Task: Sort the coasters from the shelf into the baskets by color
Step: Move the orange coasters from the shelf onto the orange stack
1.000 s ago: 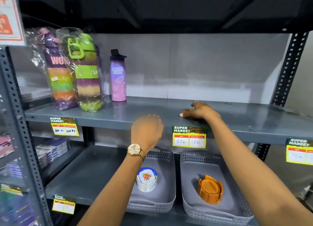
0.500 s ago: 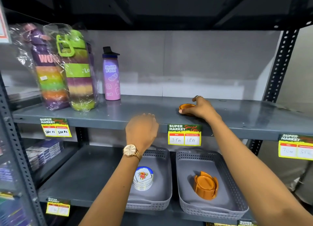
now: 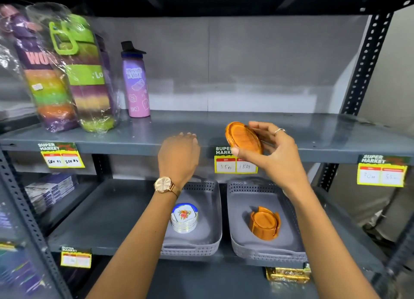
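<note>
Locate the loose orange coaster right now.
Head view, right of centre: the orange coaster is tilted in the right hand, above the shelf edge and the price tag.

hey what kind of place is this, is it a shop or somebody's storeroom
Most likely a shop, or a mock-up of one. The metal shelf edges carry yellow price tags printed "Super Market", and water bottles stand on display. The right hand holds an orange coaster.

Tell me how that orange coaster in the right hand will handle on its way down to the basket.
The orange coaster looks rigid: it keeps its flat round shape, pinched tilted in the right hand. Its glossy surface may be slippery. Being a round disc, it could roll if dropped on edge into the right basket.
</note>
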Demonstrator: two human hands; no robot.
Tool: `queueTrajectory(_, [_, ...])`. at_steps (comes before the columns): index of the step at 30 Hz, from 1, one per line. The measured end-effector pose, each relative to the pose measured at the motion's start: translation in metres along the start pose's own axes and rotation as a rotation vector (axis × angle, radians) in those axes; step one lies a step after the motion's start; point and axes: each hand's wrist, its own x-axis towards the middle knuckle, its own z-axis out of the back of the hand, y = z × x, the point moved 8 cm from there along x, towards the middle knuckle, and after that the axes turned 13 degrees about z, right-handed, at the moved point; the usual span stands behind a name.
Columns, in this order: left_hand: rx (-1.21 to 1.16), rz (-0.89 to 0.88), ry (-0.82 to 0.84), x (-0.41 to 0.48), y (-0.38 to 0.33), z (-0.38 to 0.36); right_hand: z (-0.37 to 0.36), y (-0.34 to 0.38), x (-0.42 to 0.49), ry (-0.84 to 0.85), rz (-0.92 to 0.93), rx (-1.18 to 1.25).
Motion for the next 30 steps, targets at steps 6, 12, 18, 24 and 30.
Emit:
queueTrajectory(6, [-0.065,-0.028,-0.024,-0.012,0.002,-0.003,-0.009,-0.027,-0.072,0.114,-0.093,0.006])
queueTrajectory(12, [-0.086,-0.122,-0.061,-0.015,0.004,-0.008,-0.011,-0.099,-0.112,0.186,-0.265,-0.229])
queueTrajectory(18, [-0.091,-0.134,-0.135,-0.012,0.002,0.0,-0.003,-0.169,-0.123,0.203,-0.388,-0.405])
queueTrajectory(24, [-0.077,-0.159,-0.186,-0.016,0.003,-0.004,-0.011,-0.239,-0.146,0.359,-0.555,-0.498])
queueTrajectory(30, [-0.082,-0.153,-0.233,-0.018,0.005,-0.005,-0.014,-0.277,-0.157,0.448,-0.583,-0.652])
